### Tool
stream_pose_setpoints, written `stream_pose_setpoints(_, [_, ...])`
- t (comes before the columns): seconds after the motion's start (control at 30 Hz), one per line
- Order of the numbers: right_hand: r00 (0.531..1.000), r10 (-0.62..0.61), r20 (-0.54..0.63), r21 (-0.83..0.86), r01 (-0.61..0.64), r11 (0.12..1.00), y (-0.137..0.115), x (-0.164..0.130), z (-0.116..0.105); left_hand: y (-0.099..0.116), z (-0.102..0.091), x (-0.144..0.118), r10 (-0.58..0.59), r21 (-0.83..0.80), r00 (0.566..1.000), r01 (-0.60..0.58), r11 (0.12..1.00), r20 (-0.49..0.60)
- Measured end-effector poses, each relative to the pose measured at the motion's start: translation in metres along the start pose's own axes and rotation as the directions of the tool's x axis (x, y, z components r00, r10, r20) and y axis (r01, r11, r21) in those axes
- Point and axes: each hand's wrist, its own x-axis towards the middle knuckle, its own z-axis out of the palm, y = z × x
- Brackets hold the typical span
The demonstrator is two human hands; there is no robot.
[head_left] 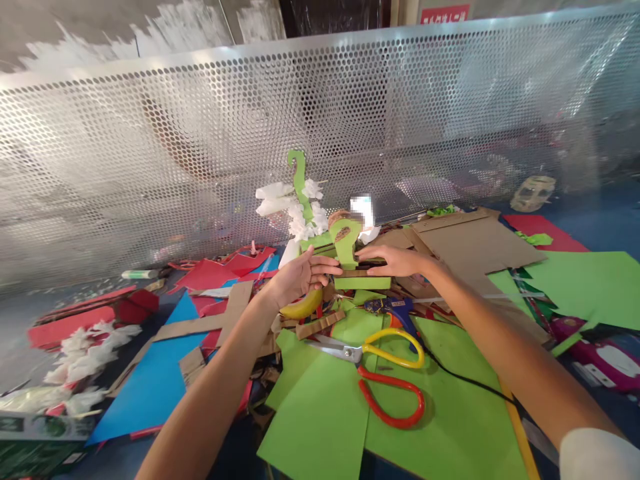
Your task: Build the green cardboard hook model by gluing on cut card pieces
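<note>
A green paper-covered cardboard cutout, curved like a hook at the top, stands upright at a green-faced cardboard strip with a brown top edge. My left hand is at their left, thumb up and fingers stretched out towards the strip. On the right side my right hand reaches in palm down, fingers extended, fingertips close to the cutout and thumb by the strip's top edge. Whether the fingertips press on the pieces I cannot tell. Just behind stands a similar green hooked piece with white ruffled tissue around it.
Scissors with yellow and red handles lie on green paper sheets. A blue glue gun with a black cord lies behind them. A yellow tape roll is under my left hand. Brown cardboard and a perforated metal barrier lie beyond.
</note>
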Motion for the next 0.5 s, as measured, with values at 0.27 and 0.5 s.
stream_pose_setpoints(0.27, [1.000, 0.006, 0.008, -0.004, -0.006, 1.000, 0.0040, 0.0003, 0.0009, -0.0046, -0.0076, 0.0029, 0.014, -0.069, 0.998, -0.010, 0.998, 0.065])
stream_pose_setpoints(0.5, [1.000, -0.006, -0.005, -0.012, 0.006, 1.000, 0.0055, 0.0000, 0.0021, -0.0048, -0.0061, 0.0024, 0.014, -0.093, 0.997, -0.008, 0.996, 0.070])
